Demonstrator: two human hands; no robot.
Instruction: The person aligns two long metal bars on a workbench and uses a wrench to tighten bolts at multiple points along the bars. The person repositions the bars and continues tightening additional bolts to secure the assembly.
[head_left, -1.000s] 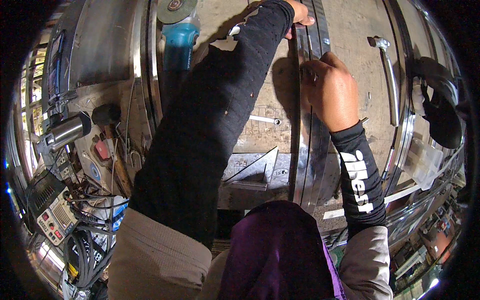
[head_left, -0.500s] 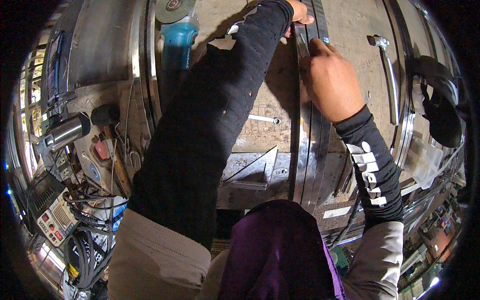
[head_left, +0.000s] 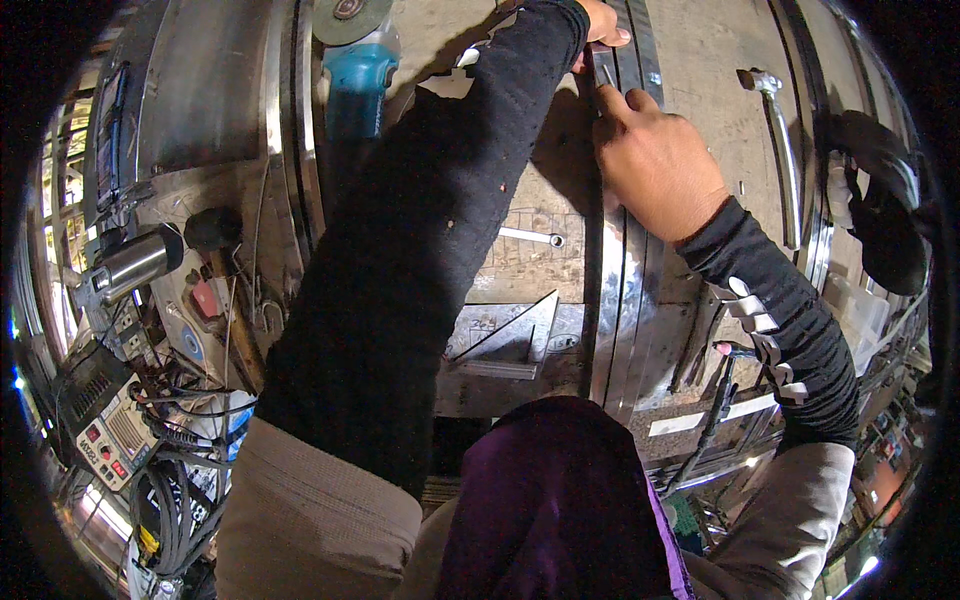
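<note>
Long grey metal bars (head_left: 624, 310) cross the brown wooden surface (head_left: 710, 110) from its near edge. The left hand (head_left: 604, 24) touches their far stretch, the right hand (head_left: 660, 160) curls over them nearer; whether either's fingers grip anything, I cannot tell.

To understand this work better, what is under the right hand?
Metal bars pass under the right hand, visible on its far and near sides; the part it covers cannot be seen.
</note>
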